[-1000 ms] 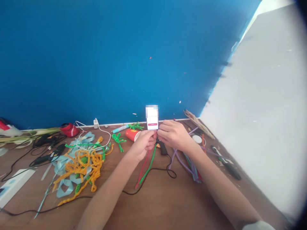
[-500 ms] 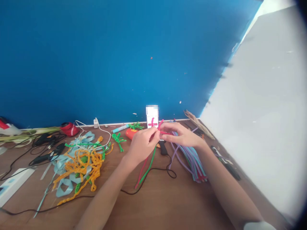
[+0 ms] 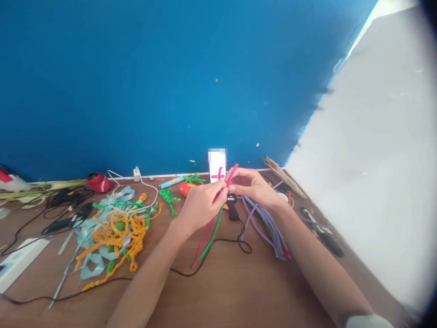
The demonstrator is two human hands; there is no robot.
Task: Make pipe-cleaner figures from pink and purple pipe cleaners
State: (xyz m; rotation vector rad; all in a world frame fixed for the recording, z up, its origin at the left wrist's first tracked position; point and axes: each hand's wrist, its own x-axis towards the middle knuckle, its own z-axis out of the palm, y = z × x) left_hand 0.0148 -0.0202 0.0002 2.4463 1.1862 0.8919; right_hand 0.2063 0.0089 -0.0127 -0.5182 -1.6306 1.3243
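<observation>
The brown counter [image 3: 239, 296] runs beneath both forearms, and a black cord [image 3: 220, 240] crosses it. Just beyond the cord's near stretch lie a loose red stem [image 3: 203, 241] and a green stem [image 3: 213, 238], side by side, their far ends hidden by the left hand [image 3: 204, 200]. To the right, a bundle of purple stems [image 3: 272, 231] lies partly behind the right forearm.

Over the middle of the counter, the left fingers are pinched on a pink stem [image 3: 233, 172], held up between the hands. The right hand [image 3: 254, 186] curves in from the other side, thumb and index fingertips at the stem; the contact is too small to tell whether they grip it or only touch it.

As for progress, the pink stem looks partly shaped, with two ends standing up apart from each other, so the forming appears under way and unfinished. The red and green stems look unworked, while a green figure [image 3: 168, 200] left of the hands seems already made up.

Farther back, a black glue gun [image 3: 233, 209] lies below the right fingers, unheld, and a lit phone [image 3: 218, 159] stands near the blue wall [image 3: 170, 91].
</observation>
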